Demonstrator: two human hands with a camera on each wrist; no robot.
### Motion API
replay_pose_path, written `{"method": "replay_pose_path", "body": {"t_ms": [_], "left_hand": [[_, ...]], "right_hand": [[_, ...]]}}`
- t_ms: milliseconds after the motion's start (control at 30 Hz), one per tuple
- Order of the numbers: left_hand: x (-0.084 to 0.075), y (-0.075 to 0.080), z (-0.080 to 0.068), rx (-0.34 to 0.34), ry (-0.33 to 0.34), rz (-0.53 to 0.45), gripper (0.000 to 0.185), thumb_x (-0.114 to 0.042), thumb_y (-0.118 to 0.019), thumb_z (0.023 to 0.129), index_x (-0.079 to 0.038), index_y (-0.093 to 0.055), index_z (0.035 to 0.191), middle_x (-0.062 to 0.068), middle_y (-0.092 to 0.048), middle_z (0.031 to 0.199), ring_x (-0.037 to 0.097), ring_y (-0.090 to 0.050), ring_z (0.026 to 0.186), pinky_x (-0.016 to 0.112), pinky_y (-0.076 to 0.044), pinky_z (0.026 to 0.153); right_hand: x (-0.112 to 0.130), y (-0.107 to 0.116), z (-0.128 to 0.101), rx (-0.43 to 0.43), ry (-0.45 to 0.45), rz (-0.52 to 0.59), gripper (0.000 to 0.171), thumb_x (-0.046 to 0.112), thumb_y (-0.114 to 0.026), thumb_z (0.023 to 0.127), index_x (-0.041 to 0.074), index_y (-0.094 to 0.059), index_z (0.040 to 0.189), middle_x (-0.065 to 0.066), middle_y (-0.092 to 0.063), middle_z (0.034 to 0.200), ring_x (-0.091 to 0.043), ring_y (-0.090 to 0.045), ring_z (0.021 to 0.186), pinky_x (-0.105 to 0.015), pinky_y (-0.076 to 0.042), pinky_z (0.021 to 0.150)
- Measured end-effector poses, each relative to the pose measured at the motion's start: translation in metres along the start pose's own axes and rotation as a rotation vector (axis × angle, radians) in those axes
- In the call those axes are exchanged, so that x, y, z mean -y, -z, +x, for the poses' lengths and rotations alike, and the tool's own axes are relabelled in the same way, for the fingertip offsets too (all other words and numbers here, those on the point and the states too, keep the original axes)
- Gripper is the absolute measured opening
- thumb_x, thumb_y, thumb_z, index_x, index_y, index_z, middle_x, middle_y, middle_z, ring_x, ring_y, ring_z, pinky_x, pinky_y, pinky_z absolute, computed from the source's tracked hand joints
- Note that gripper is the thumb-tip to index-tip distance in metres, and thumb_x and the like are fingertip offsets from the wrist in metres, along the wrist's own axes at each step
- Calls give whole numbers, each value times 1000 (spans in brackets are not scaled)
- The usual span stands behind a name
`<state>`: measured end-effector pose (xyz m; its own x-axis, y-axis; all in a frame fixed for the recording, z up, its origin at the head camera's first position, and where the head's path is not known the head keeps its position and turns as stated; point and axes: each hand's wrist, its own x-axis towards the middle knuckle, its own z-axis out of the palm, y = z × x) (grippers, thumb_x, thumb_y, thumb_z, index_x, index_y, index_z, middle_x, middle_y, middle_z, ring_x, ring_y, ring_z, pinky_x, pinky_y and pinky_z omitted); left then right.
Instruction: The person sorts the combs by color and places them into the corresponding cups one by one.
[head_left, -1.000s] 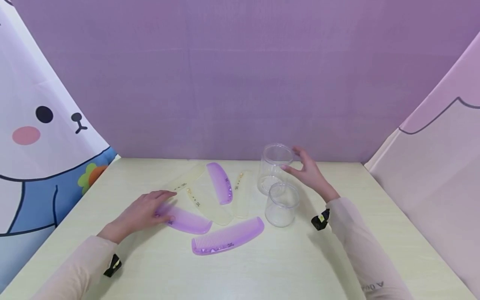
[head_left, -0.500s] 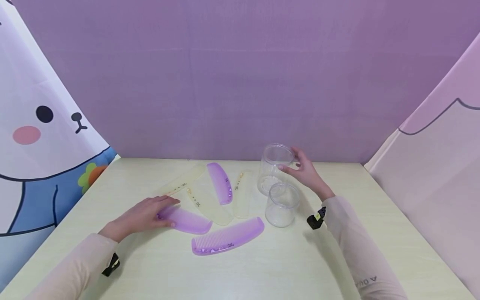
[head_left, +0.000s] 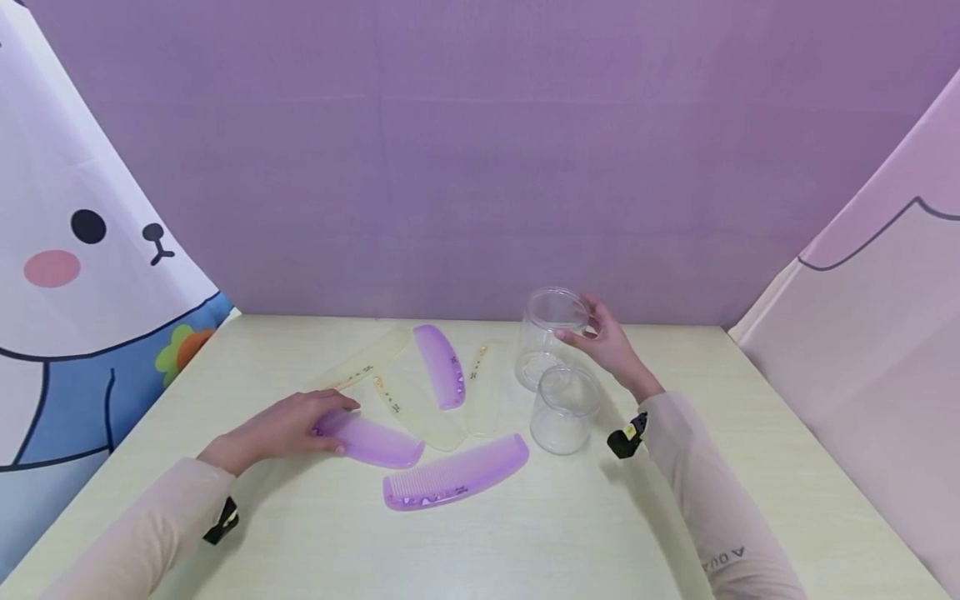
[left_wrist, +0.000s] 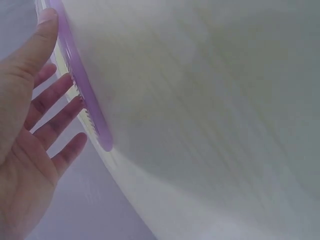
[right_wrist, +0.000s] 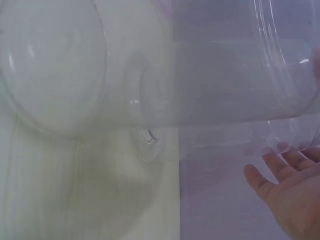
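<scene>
At the left of the group, my left hand (head_left: 288, 429) has its thumb at the near edge and its fingers at the far, toothed edge of a purple comb (head_left: 378, 442), which lies flat. The same comb (left_wrist: 80, 80) shows between thumb and fingertips in the left wrist view. My right hand (head_left: 611, 346) holds the rim of the taller clear plastic jar (head_left: 531, 346) from the right, thumb in front and fingers behind. That jar stands upright on the table. In the right wrist view, my right hand's fingertips (right_wrist: 255, 177) are beside the clear wall.
A shorter clear jar (head_left: 561, 429) stands just in front of the taller one. Another purple comb (head_left: 457, 475) lies nearest me, and a third purple comb (head_left: 441, 367) farther back. Pale yellow combs (head_left: 420, 412) lie among them. A purple cloth (head_left: 480, 167) hangs behind the table (head_left: 525, 550).
The right hand has moved slightly left, closing its thumb and fingers on the taller jar's rim. My left thumb has slid from over the comb to its near edge. Combs and jars look unmoved.
</scene>
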<state>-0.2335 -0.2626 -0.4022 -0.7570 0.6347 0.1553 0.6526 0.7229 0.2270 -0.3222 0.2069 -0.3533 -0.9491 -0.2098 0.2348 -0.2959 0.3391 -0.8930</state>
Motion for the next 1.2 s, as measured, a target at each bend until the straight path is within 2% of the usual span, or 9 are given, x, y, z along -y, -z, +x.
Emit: {"method": "replay_pose_path", "body": {"t_ms": [200, 433, 667, 833, 1033, 1200], "left_hand": [[2, 1, 3, -6, -26, 5, 54, -43, -72, 72, -7, -61, 111, 3, -62, 106, 22, -61, 97, 40, -50, 83], [2, 4, 8, 44, -37, 10, 55, -42, -74, 69, -10, -62, 112, 1, -59, 104, 18, -57, 94, 39, -49, 82], [-1, 7, 11, 86, -27, 19, 52, -43, -75, 66, -18, -63, 111, -1, -53, 101, 14, -51, 89, 36, -47, 77], [-2, 8, 12, 90, -23, 19, 51, -41, -76, 65, -18, -63, 109, 0, -54, 101, 16, -51, 90, 38, -46, 78], [-3, 10, 16, 113, -19, -5, 52, -39, -78, 64, -15, -60, 107, -1, -57, 107, 21, -54, 98, 44, -46, 86], [-5, 12, 19, 123, -10, -44, 50, -31, -81, 64, -12, -58, 104, -3, -59, 103, 16, -54, 95, 39, -47, 86]], "right_hand": [[-4, -1, 1, 0, -4, 12, 86, 23, -69, 81, 8, -13, 145, -13, -25, 149, -31, -27, 136, -47, -29, 108], [-2, 0, 1, 13, -30, 30, 86, 20, -68, 81, 8, -12, 146, -13, -22, 150, -32, -26, 136, -48, -29, 108], [22, -1, -10, 32, -71, 25, 83, 16, -66, 83, 4, -11, 145, -16, -20, 150, -39, -28, 133, -51, -34, 104], [13, -1, -5, 28, -71, 33, 85, 17, -67, 82, 6, -11, 145, -16, -21, 149, -39, -29, 133, -52, -35, 103], [-4, 0, 1, 14, -60, 27, 86, 23, -69, 81, 11, -13, 146, -12, -25, 148, -36, -33, 131, -49, -37, 102], [-6, 0, 2, 7, -47, 19, 86, 24, -69, 81, 12, -14, 146, -13, -27, 147, -35, -34, 130, -49, -37, 102]]}}
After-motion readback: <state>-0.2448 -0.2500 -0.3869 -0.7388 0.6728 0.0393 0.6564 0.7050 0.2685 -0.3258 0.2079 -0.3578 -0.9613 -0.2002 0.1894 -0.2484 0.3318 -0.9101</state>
